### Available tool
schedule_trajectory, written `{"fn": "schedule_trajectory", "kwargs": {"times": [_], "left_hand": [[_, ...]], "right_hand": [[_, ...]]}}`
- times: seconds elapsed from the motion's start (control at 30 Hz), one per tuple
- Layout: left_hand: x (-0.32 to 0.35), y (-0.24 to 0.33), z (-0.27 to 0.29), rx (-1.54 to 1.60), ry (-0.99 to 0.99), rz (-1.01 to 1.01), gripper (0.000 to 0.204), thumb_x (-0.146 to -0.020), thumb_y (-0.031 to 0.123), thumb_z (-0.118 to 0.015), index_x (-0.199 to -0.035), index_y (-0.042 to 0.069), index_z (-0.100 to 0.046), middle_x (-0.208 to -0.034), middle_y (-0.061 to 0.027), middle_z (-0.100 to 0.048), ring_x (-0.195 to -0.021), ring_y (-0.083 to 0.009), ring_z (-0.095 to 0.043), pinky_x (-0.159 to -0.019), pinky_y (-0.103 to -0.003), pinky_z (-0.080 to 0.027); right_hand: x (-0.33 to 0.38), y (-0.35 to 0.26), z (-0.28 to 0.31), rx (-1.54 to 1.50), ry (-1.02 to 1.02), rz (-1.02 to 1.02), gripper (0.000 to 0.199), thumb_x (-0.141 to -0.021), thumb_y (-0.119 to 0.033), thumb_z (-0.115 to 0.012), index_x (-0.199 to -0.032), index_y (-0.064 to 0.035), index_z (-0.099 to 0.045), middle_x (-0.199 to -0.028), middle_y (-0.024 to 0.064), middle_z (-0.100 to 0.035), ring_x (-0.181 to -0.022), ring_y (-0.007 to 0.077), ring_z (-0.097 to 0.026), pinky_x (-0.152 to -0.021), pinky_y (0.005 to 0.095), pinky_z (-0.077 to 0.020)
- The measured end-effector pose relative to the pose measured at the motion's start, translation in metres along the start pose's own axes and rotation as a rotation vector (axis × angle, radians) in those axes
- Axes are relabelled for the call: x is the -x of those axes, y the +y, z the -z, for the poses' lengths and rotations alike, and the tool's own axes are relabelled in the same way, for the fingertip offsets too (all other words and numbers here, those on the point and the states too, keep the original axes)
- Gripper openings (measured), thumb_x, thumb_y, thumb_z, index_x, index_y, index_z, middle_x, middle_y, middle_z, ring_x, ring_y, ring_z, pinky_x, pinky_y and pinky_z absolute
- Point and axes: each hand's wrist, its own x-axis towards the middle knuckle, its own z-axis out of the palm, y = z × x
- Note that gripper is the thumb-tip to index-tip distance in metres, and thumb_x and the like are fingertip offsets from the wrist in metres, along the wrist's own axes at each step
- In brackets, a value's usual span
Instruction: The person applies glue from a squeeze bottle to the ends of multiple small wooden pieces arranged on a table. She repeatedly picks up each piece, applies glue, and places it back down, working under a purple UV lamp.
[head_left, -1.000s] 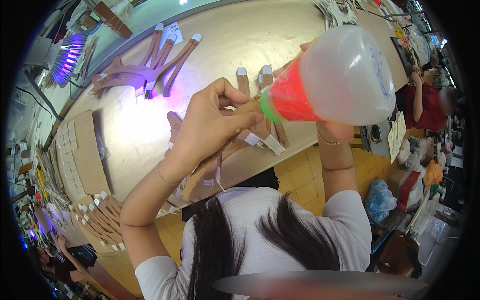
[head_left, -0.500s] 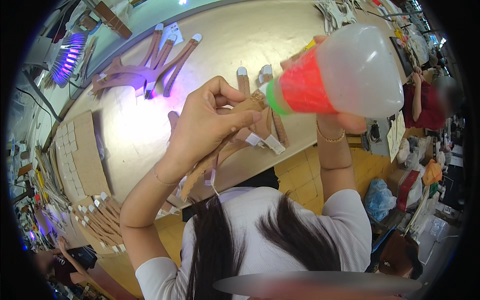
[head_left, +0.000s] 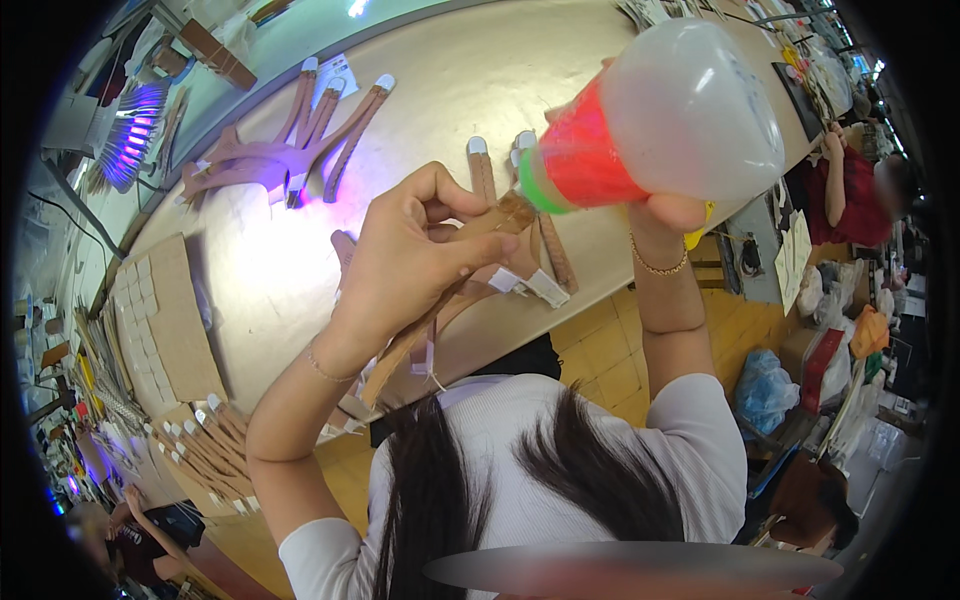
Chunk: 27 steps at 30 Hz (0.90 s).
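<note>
My left hand [head_left: 408, 245] pinches a long brown strap [head_left: 395, 362] close to one end, between thumb and fingers. The strap runs down past my wrist toward the table's near edge. My right hand [head_left: 672, 212], mostly hidden behind it, grips a translucent squeeze bottle [head_left: 700, 105] with a red band and a green collar. The bottle is tilted, its narrow end down against the strap's shiny end; I cannot tell whether anything flows out. Beneath my hands lie more brown straps [head_left: 482, 178] with white-covered ends, and a white tag [head_left: 547, 288].
A branching bundle of straps [head_left: 270, 160] lies at the far left, near a purple-lit lamp [head_left: 140, 135]. Cardboard with pale squares [head_left: 160, 320] and a row of straps [head_left: 205, 455] are at left. One person [head_left: 850, 195] is at right, another [head_left: 140, 540] at lower left.
The bottle has shifted a little left and up, and its narrow end now meets the strap's end. My left hand keeps the same pinch, moving only slightly.
</note>
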Motion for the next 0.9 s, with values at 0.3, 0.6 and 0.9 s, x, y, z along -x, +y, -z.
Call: {"fn": "schedule_trajectory", "kwargs": {"times": [0.3,0.6,0.9], "left_hand": [[-0.001,-0.001,0.003,0.083,0.002,-0.004,0.026,-0.076,0.002,-0.076,-0.087,0.001,-0.052,-0.077,-0.0074,-0.064,-0.063,-0.0061,-0.061,-0.052,-0.017,-0.045],[0.001,0.0,0.003,0.135,-0.035,0.002,0.025,-0.077,0.001,-0.075,-0.086,0.001,-0.051,-0.076,-0.0077,-0.064,-0.061,-0.0045,-0.06,-0.049,-0.016,-0.043],[0.005,0.003,0.003,0.13,-0.041,0.025,0.024,-0.076,0.0,-0.075,-0.085,0.0,-0.052,-0.077,-0.0074,-0.064,-0.064,-0.0071,-0.063,-0.053,-0.017,-0.047]], "right_hand": [[-0.004,-0.004,0.001,-0.338,-0.058,0.006,0.109,-0.065,-0.064,-0.074,-0.141,0.0,-0.03,-0.134,0.0248,-0.046,-0.113,0.0346,-0.056,-0.089,0.0547,-0.053],[-0.011,-0.008,0.001,-0.038,0.004,0.039,0.108,-0.067,-0.069,-0.07,-0.14,0.0004,-0.03,-0.128,0.0251,-0.051,-0.109,0.0342,-0.058,-0.089,0.0527,-0.0529],[-0.013,-0.01,-0.012,0.351,0.136,0.038,0.115,-0.065,-0.08,-0.063,-0.14,-0.0001,-0.03,-0.129,0.0232,-0.051,-0.113,0.0312,-0.057,-0.09,0.0476,-0.0534]]}}
